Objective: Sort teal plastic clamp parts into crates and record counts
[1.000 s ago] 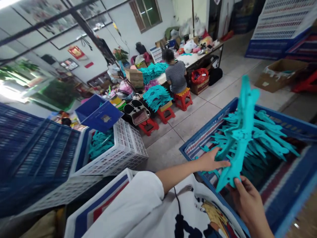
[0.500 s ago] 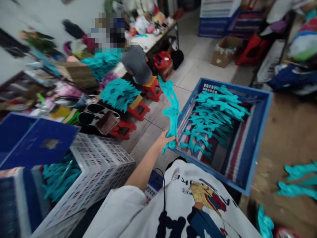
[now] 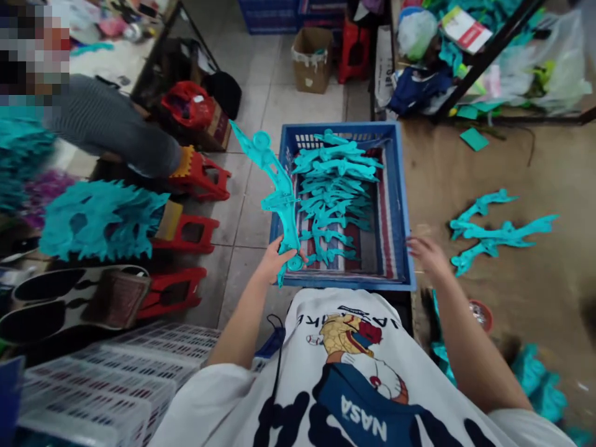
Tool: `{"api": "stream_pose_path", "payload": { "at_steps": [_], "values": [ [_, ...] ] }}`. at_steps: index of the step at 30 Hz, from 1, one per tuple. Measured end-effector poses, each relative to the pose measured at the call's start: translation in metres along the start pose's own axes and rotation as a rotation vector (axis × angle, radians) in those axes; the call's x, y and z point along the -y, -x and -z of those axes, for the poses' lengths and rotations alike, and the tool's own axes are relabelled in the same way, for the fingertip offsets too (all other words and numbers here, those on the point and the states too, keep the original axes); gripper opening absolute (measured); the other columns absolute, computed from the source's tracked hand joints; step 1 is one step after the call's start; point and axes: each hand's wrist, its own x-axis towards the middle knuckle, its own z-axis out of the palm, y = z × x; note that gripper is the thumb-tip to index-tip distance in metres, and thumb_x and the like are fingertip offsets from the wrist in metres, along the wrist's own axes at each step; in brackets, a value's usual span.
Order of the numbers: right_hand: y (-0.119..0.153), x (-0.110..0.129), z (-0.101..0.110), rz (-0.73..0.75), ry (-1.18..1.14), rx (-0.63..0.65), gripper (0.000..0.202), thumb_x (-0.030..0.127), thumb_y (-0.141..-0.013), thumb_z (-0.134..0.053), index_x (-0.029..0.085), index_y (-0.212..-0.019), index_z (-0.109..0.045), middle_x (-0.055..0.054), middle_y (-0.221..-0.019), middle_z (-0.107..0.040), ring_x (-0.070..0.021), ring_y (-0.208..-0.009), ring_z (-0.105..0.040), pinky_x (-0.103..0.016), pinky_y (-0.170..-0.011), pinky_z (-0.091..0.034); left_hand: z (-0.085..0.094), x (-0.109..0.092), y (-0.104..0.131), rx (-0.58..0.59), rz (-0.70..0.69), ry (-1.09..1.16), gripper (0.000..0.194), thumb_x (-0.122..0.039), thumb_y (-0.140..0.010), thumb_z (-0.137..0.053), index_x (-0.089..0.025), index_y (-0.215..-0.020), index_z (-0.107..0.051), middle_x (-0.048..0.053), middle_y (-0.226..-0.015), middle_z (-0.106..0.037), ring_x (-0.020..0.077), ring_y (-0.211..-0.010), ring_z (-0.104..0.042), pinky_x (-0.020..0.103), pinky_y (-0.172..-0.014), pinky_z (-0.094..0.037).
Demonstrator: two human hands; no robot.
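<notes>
My left hand (image 3: pixel 275 261) grips the lower end of a long turquoise plastic piece (image 3: pixel 284 211), which stands up over the left rim of a blue crate (image 3: pixel 406 205). Inside that crate lie many similar turquoise pieces (image 3: pixel 338 186) in layered rows on a striped lining. My right hand (image 3: pixel 426 251) is just at the crate's right rim, fingers apart and holding nothing. On the brown table to its right rest a few more turquoise pieces (image 3: pixel 498 233).
A seated person in grey (image 3: pixel 112 127) is at the upper left, near red stools (image 3: pixel 186 236) and a turquoise stack (image 3: pixel 100 217). White crates (image 3: pixel 135 354) stand at the lower left. A cardboard box (image 3: pixel 313 62) is on the floor ahead; a small red bowl (image 3: pixel 482 315) is at right.
The view has swung to the right. My right hand has come into sight beside the crate's right rim. My left hand still holds the turquoise piece.
</notes>
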Motion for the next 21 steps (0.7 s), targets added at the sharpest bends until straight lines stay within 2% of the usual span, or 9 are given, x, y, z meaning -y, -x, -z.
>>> {"api": "stream_pose_path", "payload": {
  "at_steps": [2,5,7,9,13,15,17,19,21],
  "values": [
    [0.009,-0.013,-0.037,-0.079,-0.061,0.258,0.063,0.071,-0.079,-0.073,0.014,-0.107,-0.075,-0.014,-0.111,-0.078,-0.0241,-0.099,-0.072,-0.041,-0.088,-0.059,-0.004,0.004,-0.010,0.032,0.016,-0.046,0.064,-0.041,-0.079,-0.087,-0.015,-0.129,-0.057,0.006,-0.086,-0.077,0.0247,-0.076,-0.077,0.037,-0.070,-0.065],
    [0.041,-0.015,-0.104,-0.102,-0.138,0.600,0.066,0.069,-0.080,-0.074,0.018,-0.123,-0.071,-0.014,-0.128,-0.074,-0.0264,-0.116,-0.069,-0.047,-0.108,-0.053,-0.011,0.018,-0.024,0.068,0.030,-0.108,0.062,-0.047,-0.081,-0.084,-0.015,-0.129,-0.060,0.008,-0.094,-0.079,0.0246,-0.083,-0.078,0.038,-0.079,-0.065],
    [0.063,-0.008,-0.139,-0.088,-0.233,0.724,0.075,0.065,-0.083,-0.075,0.021,-0.143,-0.059,-0.014,-0.139,-0.068,-0.0259,-0.122,-0.068,-0.045,-0.110,-0.054,-0.021,0.038,-0.033,0.041,-0.009,-0.172,0.060,-0.052,-0.085,-0.080,-0.017,-0.130,-0.062,0.011,-0.112,-0.078,0.0256,-0.100,-0.077,0.040,-0.093,-0.063],
    [0.077,0.001,-0.159,-0.020,-0.307,0.748,0.087,0.060,-0.084,-0.077,0.024,-0.156,-0.045,-0.014,-0.146,-0.063,-0.0256,-0.124,-0.068,-0.044,-0.107,-0.056,-0.034,0.066,-0.039,-0.005,-0.094,-0.277,0.061,-0.057,-0.089,-0.073,-0.020,-0.137,-0.060,0.013,-0.138,-0.069,0.0260,-0.126,-0.068,0.041,-0.112,-0.054],
    [0.075,0.001,-0.163,0.128,-0.168,0.628,0.061,0.048,-0.089,-0.073,0.021,-0.142,-0.060,-0.010,-0.128,-0.072,-0.0252,-0.114,-0.071,-0.043,-0.105,-0.057,-0.053,0.116,-0.041,0.075,-0.129,-0.503,0.062,-0.060,-0.099,-0.054,-0.020,-0.146,-0.052,0.015,-0.155,-0.055,0.0251,-0.143,-0.053,0.044,-0.126,-0.039],
    [0.067,-0.014,-0.154,0.044,-0.120,0.601,0.051,0.044,-0.092,-0.066,0.020,-0.138,-0.062,-0.008,-0.115,-0.075,-0.0236,-0.100,-0.074,-0.040,-0.094,-0.062,-0.043,0.124,-0.038,0.211,-0.063,-0.670,0.054,-0.058,-0.101,-0.050,-0.020,-0.138,-0.060,0.015,-0.146,-0.063,0.0271,-0.138,-0.058,0.047,-0.123,-0.042],
    [0.058,-0.039,-0.140,-0.135,-0.105,0.562,0.050,0.042,-0.095,-0.059,0.021,-0.140,-0.058,-0.008,-0.114,-0.075,-0.0221,-0.090,-0.076,-0.036,-0.080,-0.064,-0.016,0.119,-0.037,0.222,-0.055,-0.901,0.044,-0.052,-0.101,-0.053,-0.020,-0.126,-0.069,0.014,-0.136,-0.069,0.0299,-0.134,-0.061,0.049,-0.121,-0.044],
    [0.046,-0.070,-0.123,-0.294,-0.033,0.521,0.047,0.038,-0.096,-0.056,0.021,-0.140,-0.056,-0.008,-0.114,-0.074,-0.0214,-0.085,-0.077,-0.033,-0.072,-0.064,0.023,0.107,-0.039,0.029,-0.108,-1.117,0.037,-0.044,-0.099,-0.055,-0.019,-0.121,-0.073,0.015,-0.134,-0.070,0.0323,-0.135,-0.059,0.051,-0.123,-0.043],
    [0.032,-0.100,-0.107,-0.323,0.137,0.523,0.044,0.034,-0.095,-0.056,0.021,-0.136,-0.059,-0.007,-0.109,-0.076,-0.0208,-0.084,-0.077,-0.031,-0.073,-0.062,0.065,0.099,-0.047,-0.255,-0.122,-1.258,0.045,-0.038,-0.095,-0.060,-0.016,-0.134,-0.067,0.019,-0.144,-0.062,0.0353,-0.144,-0.051,0.054,-0.127,-0.037]
  ]
}}
